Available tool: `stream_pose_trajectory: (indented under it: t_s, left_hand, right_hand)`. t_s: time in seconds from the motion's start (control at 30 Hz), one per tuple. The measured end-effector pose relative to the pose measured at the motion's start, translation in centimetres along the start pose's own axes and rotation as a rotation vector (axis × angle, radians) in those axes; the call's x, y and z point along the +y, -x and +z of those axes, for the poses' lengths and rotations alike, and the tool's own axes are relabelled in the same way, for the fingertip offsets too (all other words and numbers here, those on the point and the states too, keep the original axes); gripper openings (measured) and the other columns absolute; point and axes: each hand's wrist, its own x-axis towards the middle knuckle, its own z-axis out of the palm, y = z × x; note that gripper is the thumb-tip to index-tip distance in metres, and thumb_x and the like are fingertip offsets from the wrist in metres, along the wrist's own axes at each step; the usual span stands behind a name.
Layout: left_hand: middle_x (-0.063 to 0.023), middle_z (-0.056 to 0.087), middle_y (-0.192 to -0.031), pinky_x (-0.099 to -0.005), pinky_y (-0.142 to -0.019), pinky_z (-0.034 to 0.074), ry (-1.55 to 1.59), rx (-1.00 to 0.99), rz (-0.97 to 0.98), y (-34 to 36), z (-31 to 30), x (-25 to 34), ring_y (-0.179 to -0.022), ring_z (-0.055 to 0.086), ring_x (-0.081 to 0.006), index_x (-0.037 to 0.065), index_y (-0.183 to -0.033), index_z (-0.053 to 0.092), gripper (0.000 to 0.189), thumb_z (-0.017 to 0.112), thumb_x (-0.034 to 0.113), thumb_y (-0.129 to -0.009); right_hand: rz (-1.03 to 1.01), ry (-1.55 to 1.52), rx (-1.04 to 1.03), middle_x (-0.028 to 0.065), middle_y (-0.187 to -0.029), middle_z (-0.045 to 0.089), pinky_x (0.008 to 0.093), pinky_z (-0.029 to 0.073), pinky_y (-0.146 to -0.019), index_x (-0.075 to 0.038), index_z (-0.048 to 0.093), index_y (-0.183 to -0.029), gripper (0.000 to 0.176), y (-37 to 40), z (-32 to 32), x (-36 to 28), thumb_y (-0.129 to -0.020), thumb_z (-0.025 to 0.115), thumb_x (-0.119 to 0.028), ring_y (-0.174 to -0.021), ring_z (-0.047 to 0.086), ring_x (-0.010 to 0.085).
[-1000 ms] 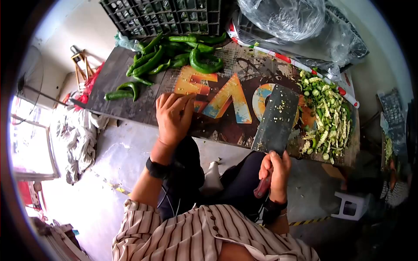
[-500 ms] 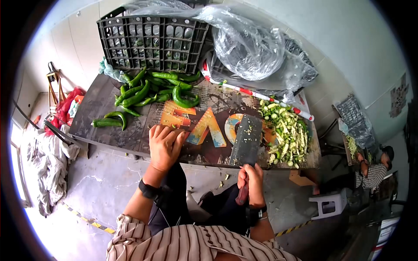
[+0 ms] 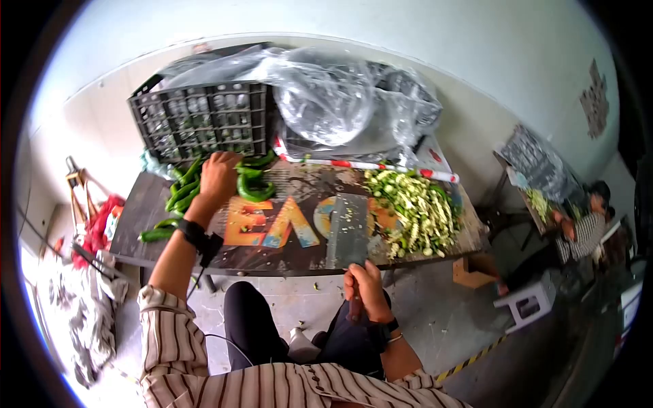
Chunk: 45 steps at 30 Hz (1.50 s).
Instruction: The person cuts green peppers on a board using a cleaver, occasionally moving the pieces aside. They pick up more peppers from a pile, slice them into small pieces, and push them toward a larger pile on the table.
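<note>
1. Reaching far left, the left hand lay on the peppers by the crate. Its fingers were bent down, but I could not tell if they held one.
2. The right hand was closed round the cleaver handle, blade flat on the board, safe from fingers.
3. Cut bits were piled right, out of the way.
</note>
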Motion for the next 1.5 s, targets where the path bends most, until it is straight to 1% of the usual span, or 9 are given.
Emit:
stream_pose_trajectory:
  t_s: [0.17,0.27,0.43,0.53,0.63,0.7,0.87,1.1,1.5]
  left_hand:
    - [-0.0034,0.057,-0.124,-0.0413,-0.099,0.038,-0.136,-0.207,-0.101,-0.9,6.5,-4.4,-0.121,0.048,-0.0251,0.015,-0.121,0.06,0.048,0.054,0.004,-0.074]
    - [-0.0053,0.058,-0.11,-0.0436,-0.096,0.038,-0.147,-0.244,-0.081,-1.6,5.5,-4.2,-0.111,0.051,-0.0257,0.015,-0.11,0.065,0.036,0.06,0.008,-0.074]
    - [-0.0049,0.059,-0.103,-0.0468,-0.091,0.038,-0.229,0.107,0.081,-1.7,4.5,-3.7,-0.104,0.053,-0.0269,0.016,-0.103,0.067,0.024,0.063,0.021,-0.08]
    - [-0.0057,0.059,-0.099,-0.0433,-0.088,0.039,-0.131,0.15,0.261,-0.7,-1.7,1.7,-0.099,0.054,-0.0267,0.016,-0.106,0.066,0.023,0.063,0.019,-0.083]
    - [-0.0068,0.057,-0.094,-0.0397,-0.082,0.039,0.025,0.067,0.323,3.0,-4.8,8.4,-0.09,0.053,-0.0256,0.013,-0.106,0.066,0.022,0.062,0.016,-0.085]
    - [-0.0038,0.055,-0.089,-0.0382,-0.083,0.039,0.099,0.009,0.289,6.0,-4.3,11.6,-0.09,0.053,-0.0237,0.02,-0.103,0.065,0.026,0.067,0.022,-0.078]
    - [-0.0059,0.057,-0.092,-0.0413,-0.087,0.037,0.233,-0.125,0.159,9.2,-1.1,17.3,-0.096,0.053,-0.025,0.017,-0.109,0.063,0.036,0.07,0.027,-0.075]
    - [-0.0056,0.06,-0.098,-0.0433,-0.097,0.032,0.346,-0.065,-0.003,10.5,-1.7,17.0,-0.1,0.053,-0.0247,0.011,-0.111,0.06,0.038,0.069,0.023,-0.076]
    - [-0.0001,0.06,-0.087,-0.0402,-0.093,0.033,0.415,0.024,-0.037,11.5,-1.0,15.8,-0.092,0.054,-0.0202,0.012,-0.092,0.069,0.017,0.07,0.019,-0.076]
  right_hand:
    - [0.0,-0.012,-0.036,0.004,-0.064,0.05,0.0284,0.042,-0.044,-0.002,0.049,-0.089,0.017,-0.2,-0.5,0.3,-0.094,0.05,-0.018,-0.045,0.049,0.0126]
    - [0.025,-0.048,0.016,0.0041,-0.062,0.05,0.0257,0.041,-0.042,-0.001,0.048,-0.087,0.016,0.3,0.3,-0.5,-0.093,0.048,-0.015,-0.045,0.048,0.0119]
    - [-0.022,-0.006,0.003,0.0042,-0.059,0.049,0.026,0.04,-0.043,-0.004,0.048,-0.081,0.02,0.0,0.4,-0.2,-0.094,0.047,-0.019,-0.043,0.047,0.012]
    - [-0.041,0.165,0.026,0.0036,-0.051,0.048,0.0262,0.039,-0.043,-0.006,0.047,-0.069,0.032,0.4,0.9,-1.2,-0.095,0.044,-0.024,-0.043,0.047,0.0121]
    - [-0.019,0.029,0.049,0.0025,-0.058,0.048,0.0265,0.04,-0.043,-0.006,0.046,-0.082,0.019,0.2,0.8,-0.6,-0.094,0.048,-0.021,-0.044,0.047,0.0112]
    - [-0.004,0.009,0.036,0.0022,-0.061,0.048,0.0269,0.04,-0.043,-0.007,0.045,-0.085,0.017,0.1,0.4,-0.2,-0.094,0.05,-0.02,-0.044,0.046,0.0109]
    - [-0.019,0.03,0.002,0.0038,-0.065,0.05,0.0263,0.043,-0.046,-0.004,0.047,-0.087,0.016,0.1,0.1,-0.2,-0.094,0.05,-0.019,-0.048,0.05,0.0123]
    - [0.053,0.008,-0.031,0.0042,-0.067,0.052,0.0274,0.045,-0.043,-0.005,0.046,-0.09,0.014,0.3,0.0,-1.9,-0.095,0.05,-0.018,-0.048,0.052,0.0133]
    - [0.013,0.821,-0.195,0.0033,-0.06,0.049,0.0275,0.041,-0.038,-0.001,0.045,-0.087,0.017,-1.5,2.4,-11.0,-0.095,0.048,-0.015,-0.041,0.052,0.0123]
